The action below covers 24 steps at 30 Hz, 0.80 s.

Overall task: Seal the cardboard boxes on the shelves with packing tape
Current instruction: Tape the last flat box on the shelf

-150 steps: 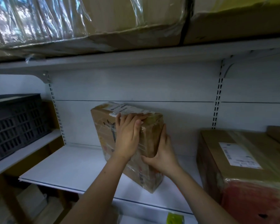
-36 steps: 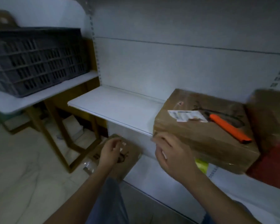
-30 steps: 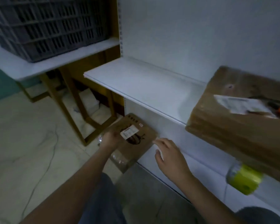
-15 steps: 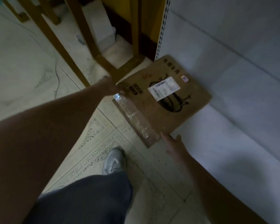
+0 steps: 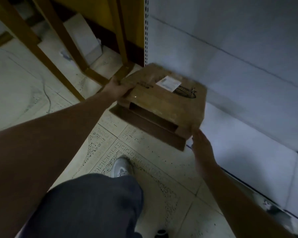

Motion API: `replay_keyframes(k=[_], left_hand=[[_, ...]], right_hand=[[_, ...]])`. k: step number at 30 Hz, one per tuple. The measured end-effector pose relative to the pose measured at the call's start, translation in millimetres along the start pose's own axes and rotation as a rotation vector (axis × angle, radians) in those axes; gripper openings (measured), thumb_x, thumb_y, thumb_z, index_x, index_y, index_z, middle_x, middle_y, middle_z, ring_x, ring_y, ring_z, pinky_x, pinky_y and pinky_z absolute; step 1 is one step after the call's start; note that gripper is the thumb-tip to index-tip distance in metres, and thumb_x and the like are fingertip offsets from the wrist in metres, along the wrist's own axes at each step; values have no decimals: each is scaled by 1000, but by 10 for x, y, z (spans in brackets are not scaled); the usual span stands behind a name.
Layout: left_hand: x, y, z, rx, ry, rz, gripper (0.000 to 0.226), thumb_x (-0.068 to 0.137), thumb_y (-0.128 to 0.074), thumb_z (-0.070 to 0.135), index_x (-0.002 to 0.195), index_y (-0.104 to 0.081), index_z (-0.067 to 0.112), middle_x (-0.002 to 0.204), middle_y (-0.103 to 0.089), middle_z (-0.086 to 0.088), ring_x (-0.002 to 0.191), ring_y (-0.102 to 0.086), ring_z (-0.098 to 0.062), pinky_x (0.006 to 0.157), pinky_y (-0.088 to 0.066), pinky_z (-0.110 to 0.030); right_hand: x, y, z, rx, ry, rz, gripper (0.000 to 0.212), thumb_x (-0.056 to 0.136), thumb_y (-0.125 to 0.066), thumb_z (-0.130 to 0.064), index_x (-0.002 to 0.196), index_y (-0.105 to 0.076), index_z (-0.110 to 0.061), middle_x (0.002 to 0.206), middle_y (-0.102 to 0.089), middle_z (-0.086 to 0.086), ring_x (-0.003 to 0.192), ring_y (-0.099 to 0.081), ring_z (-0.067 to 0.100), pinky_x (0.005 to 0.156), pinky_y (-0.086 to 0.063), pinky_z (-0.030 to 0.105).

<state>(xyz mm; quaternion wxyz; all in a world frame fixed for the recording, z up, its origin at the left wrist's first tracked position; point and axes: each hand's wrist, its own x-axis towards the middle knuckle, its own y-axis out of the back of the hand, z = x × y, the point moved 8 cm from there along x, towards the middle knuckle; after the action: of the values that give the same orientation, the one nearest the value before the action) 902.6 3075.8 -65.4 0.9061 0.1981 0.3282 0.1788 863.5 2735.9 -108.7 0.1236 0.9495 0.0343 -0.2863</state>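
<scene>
— So, how should this lift go?
— Judging by the flap hanging loose underneath, both hands should support the cardboard box and keep it level.
— What grips it?
— At frame centre, the left hand curls round its left corner; the right hand, fingers straight, touches the lower right corner, above the tiled floor beside the white shelf base

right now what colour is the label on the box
White, on the brown cardboard box; the label shows in the head view.
</scene>
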Motion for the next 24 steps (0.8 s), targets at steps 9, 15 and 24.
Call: replay_keyframes(k=[9,15,24], left_hand=[[-1702,-311,537,-151,-48,-168,17,103,-46,35,100,-56,21,103,-60,-8,85,-57,-19,70,-47,-29],[-2539,-922,760,346,-330,-33,82,73,-86,26,139,-39,12,131,-53,-11,119,-58,-30,93,-54,-39],[-3145,-1499,698,289,-432,-51,40,100,-55,31,135,-49,12,115,-62,-8,97,-59,-22,86,-52,-38]], right_hand=[[-1101,1404,-660,-363,274,163,59,84,-71,-49,128,-53,-14,115,-61,-1,98,-56,15,69,-41,22],[-1600,2279,-529,-405,194,396,81,63,-85,-58,111,-46,-7,105,-59,10,91,-62,26,63,-49,29],[-2114,3064,-154,-437,147,440,40,86,-67,-46,97,-54,-9,90,-60,5,79,-54,18,54,-36,24]])
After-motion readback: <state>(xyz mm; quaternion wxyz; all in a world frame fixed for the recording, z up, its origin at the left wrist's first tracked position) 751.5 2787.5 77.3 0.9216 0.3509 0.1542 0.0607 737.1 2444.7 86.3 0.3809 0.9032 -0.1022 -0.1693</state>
